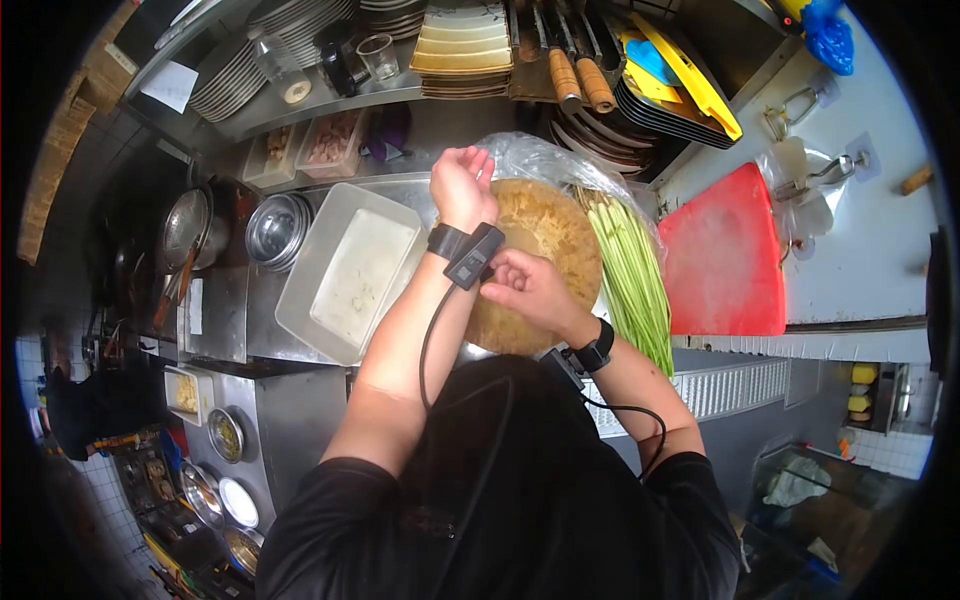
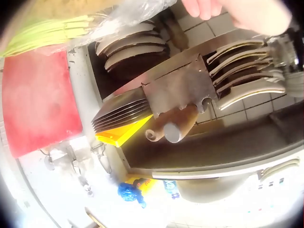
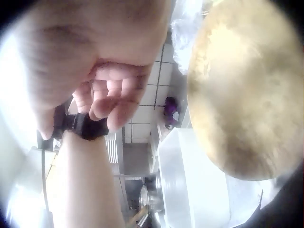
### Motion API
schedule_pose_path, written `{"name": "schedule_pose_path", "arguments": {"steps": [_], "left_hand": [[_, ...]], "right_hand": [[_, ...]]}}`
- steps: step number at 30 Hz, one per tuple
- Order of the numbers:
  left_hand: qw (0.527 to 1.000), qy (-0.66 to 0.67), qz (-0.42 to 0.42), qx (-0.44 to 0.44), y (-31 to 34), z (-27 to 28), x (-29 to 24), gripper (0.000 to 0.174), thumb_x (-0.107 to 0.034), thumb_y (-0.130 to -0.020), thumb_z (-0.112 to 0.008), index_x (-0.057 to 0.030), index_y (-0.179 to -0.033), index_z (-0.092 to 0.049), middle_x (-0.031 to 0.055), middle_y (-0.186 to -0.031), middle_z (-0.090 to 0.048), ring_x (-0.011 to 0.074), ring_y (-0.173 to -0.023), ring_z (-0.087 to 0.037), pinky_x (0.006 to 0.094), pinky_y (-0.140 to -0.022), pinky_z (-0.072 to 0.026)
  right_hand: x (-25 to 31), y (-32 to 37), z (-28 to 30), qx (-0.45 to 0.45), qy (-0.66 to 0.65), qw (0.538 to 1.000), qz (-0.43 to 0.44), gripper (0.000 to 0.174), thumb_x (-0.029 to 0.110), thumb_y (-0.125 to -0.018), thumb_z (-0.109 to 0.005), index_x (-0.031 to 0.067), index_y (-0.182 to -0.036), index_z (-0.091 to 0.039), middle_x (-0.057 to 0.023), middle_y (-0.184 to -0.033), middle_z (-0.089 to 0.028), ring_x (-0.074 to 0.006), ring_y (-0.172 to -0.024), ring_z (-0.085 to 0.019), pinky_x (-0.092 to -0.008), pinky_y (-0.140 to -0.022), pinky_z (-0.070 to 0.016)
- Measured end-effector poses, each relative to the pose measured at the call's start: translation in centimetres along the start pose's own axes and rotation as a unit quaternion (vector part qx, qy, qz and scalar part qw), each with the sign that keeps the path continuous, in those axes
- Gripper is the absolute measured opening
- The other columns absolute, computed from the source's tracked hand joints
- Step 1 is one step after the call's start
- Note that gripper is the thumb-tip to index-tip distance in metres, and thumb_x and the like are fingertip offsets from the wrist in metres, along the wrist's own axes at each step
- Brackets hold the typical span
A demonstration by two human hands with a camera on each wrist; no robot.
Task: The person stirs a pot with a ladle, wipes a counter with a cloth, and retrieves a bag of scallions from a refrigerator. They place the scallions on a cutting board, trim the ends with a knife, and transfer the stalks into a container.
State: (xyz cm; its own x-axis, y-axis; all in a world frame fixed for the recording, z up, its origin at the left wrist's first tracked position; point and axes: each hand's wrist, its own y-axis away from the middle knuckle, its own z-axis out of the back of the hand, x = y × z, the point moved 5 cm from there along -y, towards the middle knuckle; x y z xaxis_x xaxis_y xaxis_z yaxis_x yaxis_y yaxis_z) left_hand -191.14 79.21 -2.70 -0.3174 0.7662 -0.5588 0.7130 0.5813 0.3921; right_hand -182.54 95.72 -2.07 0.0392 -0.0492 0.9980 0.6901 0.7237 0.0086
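Note:
In the head view my left hand (image 1: 465, 188) is held up over the left edge of a round wooden chopping block (image 1: 550, 225), palm up, fingers loosely bent, holding nothing. A black camera module (image 1: 474, 256) is strapped to that wrist. My right hand (image 1: 532, 290) is over the front of the block, its loosely bent fingertips right at the module's edge. The right wrist view shows the right hand (image 3: 104, 71) close up, its fingers (image 3: 121, 111) overlapping the black strap (image 3: 85, 126). Part of the left hand (image 2: 242, 12) enters the left wrist view at the top.
An uncovered clear plastic bin (image 1: 352, 270) stands left of the block. Long green stalks (image 1: 630, 265) lie to its right, beside a red cutting board (image 1: 728, 255). Clear plastic film (image 1: 545, 155) lies behind. Stacked plates (image 1: 462, 55) and wooden-handled knives (image 1: 580, 80) are on the shelf above.

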Motion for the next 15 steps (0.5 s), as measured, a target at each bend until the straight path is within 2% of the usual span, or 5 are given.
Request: {"name": "schedule_pose_path", "arguments": {"steps": [6,10,13,14,15], "left_hand": [[0.989,0.134,0.051,-0.033,1.9,-0.4,-0.3,0.021,-0.017,-0.095,-0.058,-0.003,-0.11,-0.056,0.0127,-0.095,-0.061,0.0233,-0.082,-0.062,0.0391,-0.078,-0.0542],[0.938,-0.25,-0.196,0.14,2.5,-2.7,-1.5,0.028,-0.015,-0.094,-0.061,-0.003,-0.119,-0.061,0.0066,-0.07,-0.061,0.0236,-0.052,-0.057,0.0382,-0.053,-0.0519],[0.612,-0.633,-0.453,0.137,4.7,-5.2,-2.3,0.016,-0.017,-0.092,-0.065,-0.0048,-0.102,-0.069,0.0153,-0.073,-0.071,0.0309,-0.067,-0.073,0.0437,-0.062,-0.0576],[0.612,-0.633,-0.455,0.137,4.5,-5.3,-2.3,0.016,-0.017,-0.092,-0.065,-0.0048,-0.102,-0.069,0.0153,-0.073,-0.071,0.0309,-0.067,-0.073,0.0437,-0.062,-0.0576],[0.515,-0.701,-0.459,0.182,4.4,-5.6,-1.3,0.016,-0.017,-0.092,-0.064,-0.0045,-0.101,-0.067,0.0155,-0.074,-0.072,0.0337,-0.069,-0.073,0.0452,-0.063,-0.058]], "right_hand": [[-1.9,0.5,-1.0,0.092,-0.201,0.974,-0.039,0.022,0.016,-0.099,-0.072,0.0019,-0.115,-0.066,-0.0003,-0.095,-0.065,-0.0073,-0.076,-0.061,-0.0249,-0.07,-0.0522],[-1.9,0.5,0.3,0.007,-0.216,0.976,-0.039,0.025,0.013,-0.099,-0.069,0.0019,-0.121,-0.065,-0.0024,-0.1,-0.065,-0.0103,-0.083,-0.064,-0.0278,-0.077,-0.055],[0.3,0.6,2.7,-0.123,-0.051,0.989,0.072,0.029,0.011,-0.094,-0.072,0.0017,-0.121,-0.065,-0.0052,-0.101,-0.065,-0.0136,-0.086,-0.065,-0.0304,-0.08,-0.0563],[1.9,0.8,3.4,-0.18,0.087,0.964,0.172,0.032,0.01,-0.091,-0.074,0.0014,-0.121,-0.066,-0.007,-0.102,-0.066,-0.0157,-0.088,-0.066,-0.0315,-0.08,-0.0569],[3.0,0.4,3.3,-0.183,0.086,0.964,0.173,0.032,0.01,-0.091,-0.074,0.0014,-0.121,-0.066,-0.007,-0.102,-0.066,-0.0157,-0.088,-0.066,-0.0315,-0.08,-0.0569]]}}
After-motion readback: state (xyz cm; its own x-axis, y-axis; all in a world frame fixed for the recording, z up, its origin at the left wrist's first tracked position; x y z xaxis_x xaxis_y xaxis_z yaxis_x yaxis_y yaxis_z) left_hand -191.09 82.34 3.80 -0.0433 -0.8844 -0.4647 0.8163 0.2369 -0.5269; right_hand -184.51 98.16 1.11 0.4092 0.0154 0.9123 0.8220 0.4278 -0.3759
